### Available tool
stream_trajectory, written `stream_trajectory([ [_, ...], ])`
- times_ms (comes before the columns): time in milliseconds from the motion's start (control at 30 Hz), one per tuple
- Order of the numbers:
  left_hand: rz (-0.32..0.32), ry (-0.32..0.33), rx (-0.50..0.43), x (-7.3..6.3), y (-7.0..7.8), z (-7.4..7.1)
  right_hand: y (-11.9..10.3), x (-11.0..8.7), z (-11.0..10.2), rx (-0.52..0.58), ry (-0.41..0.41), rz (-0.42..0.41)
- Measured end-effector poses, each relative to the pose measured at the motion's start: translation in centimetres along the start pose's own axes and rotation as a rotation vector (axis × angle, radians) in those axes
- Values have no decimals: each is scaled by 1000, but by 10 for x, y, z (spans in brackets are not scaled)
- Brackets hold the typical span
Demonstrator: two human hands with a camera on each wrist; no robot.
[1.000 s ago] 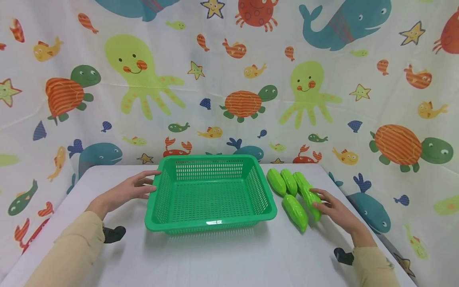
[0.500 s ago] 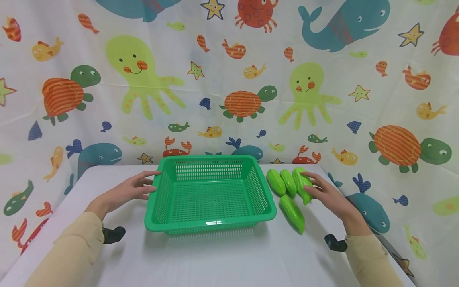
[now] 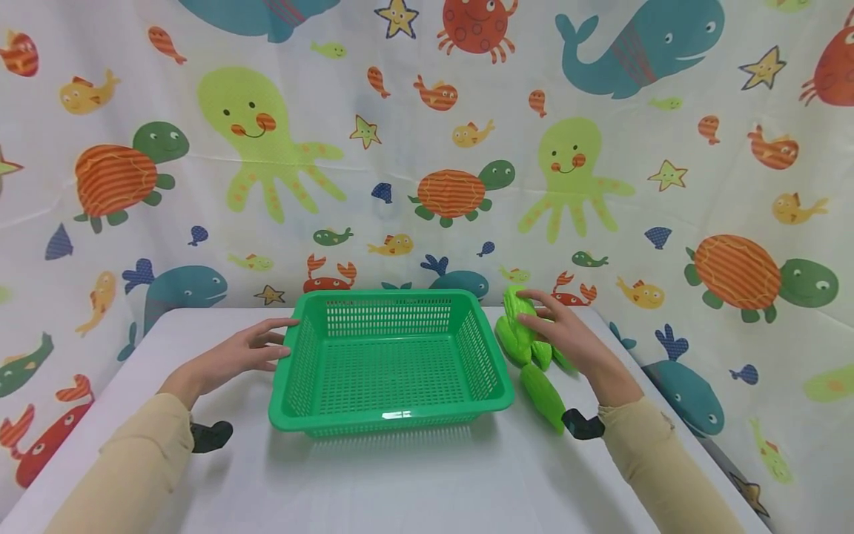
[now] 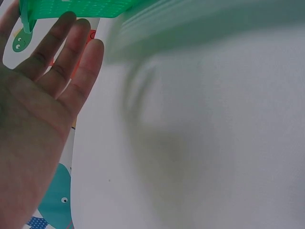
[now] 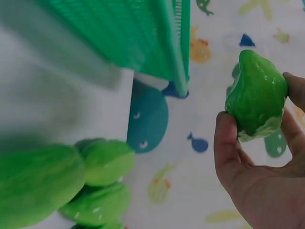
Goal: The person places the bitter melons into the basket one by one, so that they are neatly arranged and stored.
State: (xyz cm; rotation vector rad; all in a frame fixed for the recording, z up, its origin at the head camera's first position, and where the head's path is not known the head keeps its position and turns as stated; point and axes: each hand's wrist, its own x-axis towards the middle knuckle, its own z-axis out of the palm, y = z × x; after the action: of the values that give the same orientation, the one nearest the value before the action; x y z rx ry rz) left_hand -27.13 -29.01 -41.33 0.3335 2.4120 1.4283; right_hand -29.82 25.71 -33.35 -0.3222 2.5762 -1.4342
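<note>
A rectangular green plastic basket (image 3: 394, 419) stands on the table, its slotted floor bare. My left hand (image 3: 243, 350) is at its left rim, fingers mostly straight with fingertips at the edge; in the left wrist view the fingers (image 4: 59, 69) are extended below the basket. Right of the basket, my right hand (image 3: 567, 330) pinches a glossy green gourd-like vegetable (image 5: 257, 95) between thumb and fingers, raised near the far right corner. Several similar green vegetables (image 3: 543, 397) lie below, partly hidden by the held one and the hand.
The white table (image 3: 400, 489) ends at a hanging curtain (image 3: 373, 252) printed with sea animals, behind and on both sides. A dark camera mount sticks out by each wrist.
My right hand has lifted the green gourd-like vegetable off the table and carried it left and away, up toward the basket's far right corner. The left hand and basket stay put.
</note>
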Motion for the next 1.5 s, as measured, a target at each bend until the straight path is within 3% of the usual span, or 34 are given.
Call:
stream_trajectory([
  [167, 12, 2, -10, -1, -1, 1, -21, 15, 16, 51, -53, -43],
  [333, 15, 5, -11, -1, -1, 0, -34, 31, 37, 62, -75, -34],
  [733, 12, 0, 3, 3, -5, -1, -58, 62, 82, 92, -121, -41],
  [1067, 14, -4, -7, 6, -8, -1, -73, 79, 120, 144, -210, -38],
  [1500, 13, -1, -10, 0, -3, -1, -93, 94, 168, 64, -352, -30],
])
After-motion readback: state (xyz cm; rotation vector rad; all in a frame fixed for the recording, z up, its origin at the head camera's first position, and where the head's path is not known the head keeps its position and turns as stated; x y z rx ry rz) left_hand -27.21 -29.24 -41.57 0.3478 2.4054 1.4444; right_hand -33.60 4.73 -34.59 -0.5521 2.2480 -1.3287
